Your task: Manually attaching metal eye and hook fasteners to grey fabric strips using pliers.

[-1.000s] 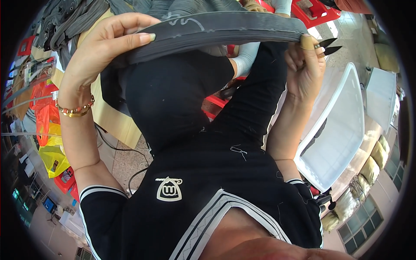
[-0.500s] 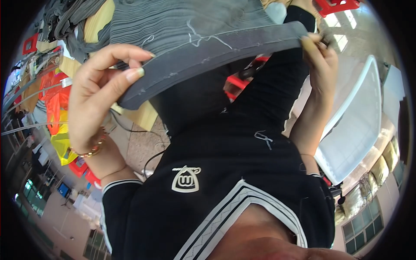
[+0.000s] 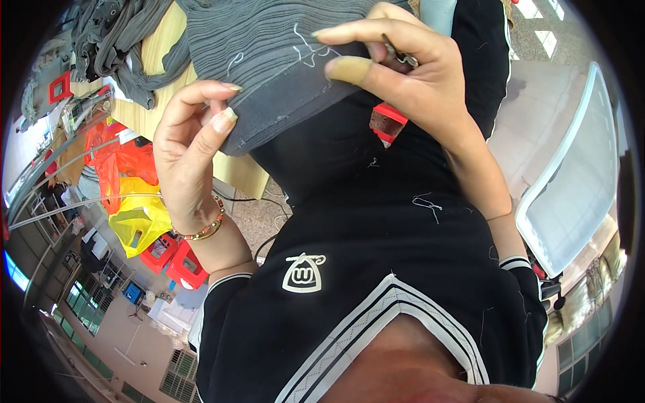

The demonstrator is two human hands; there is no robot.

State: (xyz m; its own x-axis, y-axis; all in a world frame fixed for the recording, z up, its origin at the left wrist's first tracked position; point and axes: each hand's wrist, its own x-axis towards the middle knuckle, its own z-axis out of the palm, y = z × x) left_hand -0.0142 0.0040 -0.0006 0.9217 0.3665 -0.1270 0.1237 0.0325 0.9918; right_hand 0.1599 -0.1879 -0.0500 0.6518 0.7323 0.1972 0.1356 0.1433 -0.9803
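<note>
A grey pleated garment [image 3: 248, 43] with a smooth darker band [image 3: 279, 107] stretches across my lap. At the band's left end, my left hand [image 3: 191, 134] is closed, pinching the edge between thumb and fingertips. My right hand [image 3: 420, 74] is over the band's right part, its index finger and thumb apart beside loose white threads [image 3: 308, 52]. Tucked among its bent fingers is a small dark metal tool [image 3: 401, 55], its kind not clear. The thumb wears a tan covering. The right hand hides the band's far end.
Grey cloth [image 3: 131, 40] lies bunched on a pale wooden surface [image 3: 156, 87] at the left. Orange and yellow plastic bags [image 3: 138, 218] hang near red stools [image 3: 187, 265]. A large translucent white bin [image 3: 571, 181] stands at the right. More threads cling to my black clothes.
My right hand has moved left along the band, from its right end to the loose threads. The left hand keeps its pinch. The band is no longer stretched out between both hands.
</note>
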